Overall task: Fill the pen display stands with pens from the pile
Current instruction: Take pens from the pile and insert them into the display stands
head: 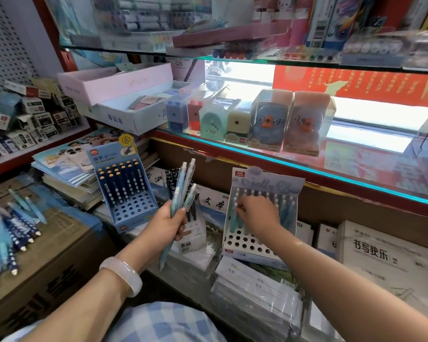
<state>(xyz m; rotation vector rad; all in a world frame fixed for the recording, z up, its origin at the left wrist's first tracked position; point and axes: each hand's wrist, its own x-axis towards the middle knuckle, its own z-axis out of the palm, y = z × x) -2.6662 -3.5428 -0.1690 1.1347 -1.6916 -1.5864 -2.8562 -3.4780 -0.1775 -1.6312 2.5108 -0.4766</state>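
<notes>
Pens [183, 191] in pale blue, a small bunch of them, stand fanned upward in the left hand [167, 224], whose fingers curl round their barrels while the tips point down past the wrist. Just to the right, the right hand [258, 213] reaches into the pale display stand [242, 243], its fingertips pinching a light blue pen [233, 218] at the left end of the filled back rows; the front holes of that stand lie open. Farther left, a blue display stand [131, 208] holds dark pens in its back rows. On the cardboard box [59, 245] at far left lies the pile of pens [8, 235], well apart from both stands.
</notes>
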